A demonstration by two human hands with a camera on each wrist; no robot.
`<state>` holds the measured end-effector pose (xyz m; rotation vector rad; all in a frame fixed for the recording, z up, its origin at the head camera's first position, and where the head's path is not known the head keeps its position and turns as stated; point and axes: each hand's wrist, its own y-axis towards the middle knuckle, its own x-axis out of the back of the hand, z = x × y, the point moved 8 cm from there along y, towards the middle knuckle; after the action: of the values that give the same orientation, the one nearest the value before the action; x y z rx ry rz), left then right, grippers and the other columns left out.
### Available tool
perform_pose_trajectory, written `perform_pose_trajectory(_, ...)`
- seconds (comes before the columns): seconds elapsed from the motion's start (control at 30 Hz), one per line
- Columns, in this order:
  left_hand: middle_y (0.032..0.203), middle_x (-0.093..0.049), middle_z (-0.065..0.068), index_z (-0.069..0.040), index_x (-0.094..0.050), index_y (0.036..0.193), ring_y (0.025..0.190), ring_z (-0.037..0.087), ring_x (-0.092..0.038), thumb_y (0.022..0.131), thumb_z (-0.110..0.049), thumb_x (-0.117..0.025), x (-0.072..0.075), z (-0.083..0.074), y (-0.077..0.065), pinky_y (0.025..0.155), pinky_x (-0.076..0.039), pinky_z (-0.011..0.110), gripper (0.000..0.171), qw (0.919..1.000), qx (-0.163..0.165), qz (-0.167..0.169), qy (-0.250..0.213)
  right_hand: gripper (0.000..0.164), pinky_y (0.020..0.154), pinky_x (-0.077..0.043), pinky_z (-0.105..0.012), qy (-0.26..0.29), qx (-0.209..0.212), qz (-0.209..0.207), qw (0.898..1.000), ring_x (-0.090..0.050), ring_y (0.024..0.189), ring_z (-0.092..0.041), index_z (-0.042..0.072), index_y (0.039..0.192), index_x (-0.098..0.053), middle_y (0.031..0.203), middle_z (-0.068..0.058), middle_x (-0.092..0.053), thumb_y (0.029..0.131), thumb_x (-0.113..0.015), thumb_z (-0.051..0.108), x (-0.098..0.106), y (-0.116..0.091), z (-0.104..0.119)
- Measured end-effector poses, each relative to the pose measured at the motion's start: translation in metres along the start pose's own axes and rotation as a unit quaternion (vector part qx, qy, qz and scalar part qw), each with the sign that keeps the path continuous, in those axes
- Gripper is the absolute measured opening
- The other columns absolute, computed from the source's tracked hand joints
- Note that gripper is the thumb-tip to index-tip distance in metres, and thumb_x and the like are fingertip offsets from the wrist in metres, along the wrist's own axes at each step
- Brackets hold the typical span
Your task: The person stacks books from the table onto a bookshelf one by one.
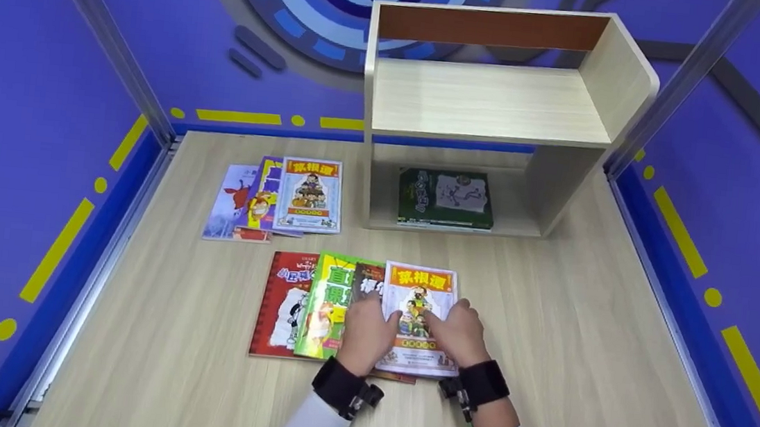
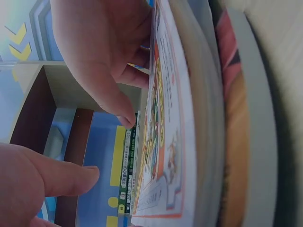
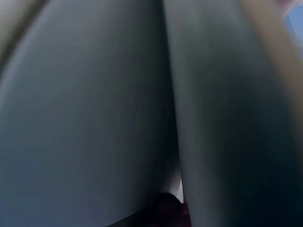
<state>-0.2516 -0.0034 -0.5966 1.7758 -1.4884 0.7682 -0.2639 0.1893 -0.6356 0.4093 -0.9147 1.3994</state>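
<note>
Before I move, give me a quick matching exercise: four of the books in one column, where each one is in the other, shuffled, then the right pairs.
Books
1. Red book
2. Purple-and-yellow book
3. Dark green book
4. Near orange-topped book

Places
A. In the lower compartment of the shelf
B. Between the left hand and the right hand
C. Partly under the green-and-yellow book
D. Partly under the far orange-topped book

Pairs: 1-C; 2-D; 3-A; 4-B
</note>
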Motion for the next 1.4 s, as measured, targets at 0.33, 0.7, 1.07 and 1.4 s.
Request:
perform_pose_trajectory(0.33, 0.089, -0.066, 0.014, 0.0, -0.063, 0.102, 0.083, 0.03, -0.062, 0.083, -0.038, -0.068, -0.008, 0.008, -0.001, 0.072, -0.049, 0.041, 0.042, 0.9983, 0.046, 0.029, -0.021, 0.086, 0.073, -0.05, -0.04, -0.013, 0.006, 0.008, 1.0, -0.058, 0.081, -0.027, -0.018, 0.133, -0.031, 0.099, -0.024, -0.063, 0.085, -0.06, 0.047, -0.005, -0.003, -0.002)
perform_pose_trajectory(0.7, 0.084, -0.064, 0.011, -0.004, -0.049, 0.109, 0.079, 0.024, -0.063, 0.094, -0.035, -0.054, -0.021, 0.0, -0.004, 0.067, -0.05, 0.037, 0.035, 0.9949, 0.037, 0.048, -0.08, 0.066, 0.064, -0.045, -0.032, 0.06, 0.004, -0.019, 0.998, -0.056, 0.076, -0.023, -0.007, 0.123, -0.042, 0.091, -0.016, -0.061, 0.09, -0.053, 0.049, -0.001, -0.014, -0.005)
perform_pose_trajectory(1.07, 0.068, -0.047, -0.004, -0.011, -0.042, 0.103, 0.057, 0.009, -0.046, 0.099, -0.035, -0.044, -0.008, -0.015, -0.017, 0.051, -0.04, 0.023, 0.025, 0.9823, -0.061, 0.018, -0.176, 0.066, 0.064, -0.043, -0.029, 0.155, 0.002, -0.042, 0.987, -0.056, 0.083, -0.023, 0.005, 0.13, -0.034, 0.099, -0.014, -0.058, 0.093, -0.039, 0.059, 0.004, -0.02, -0.005)
perform_pose_trajectory(1.4, 0.071, -0.048, -0.003, -0.012, -0.041, 0.107, 0.06, 0.008, -0.048, 0.099, -0.035, -0.043, -0.005, -0.022, -0.024, 0.052, -0.043, 0.022, 0.024, 0.9724, -0.062, 0.008, -0.225, 0.046, 0.056, -0.041, -0.029, 0.208, 0.054, -0.092, 0.972, -0.05, 0.066, -0.02, 0.008, 0.103, -0.05, 0.078, -0.009, -0.052, 0.098, -0.033, 0.051, 0.016, -0.025, 0.0)
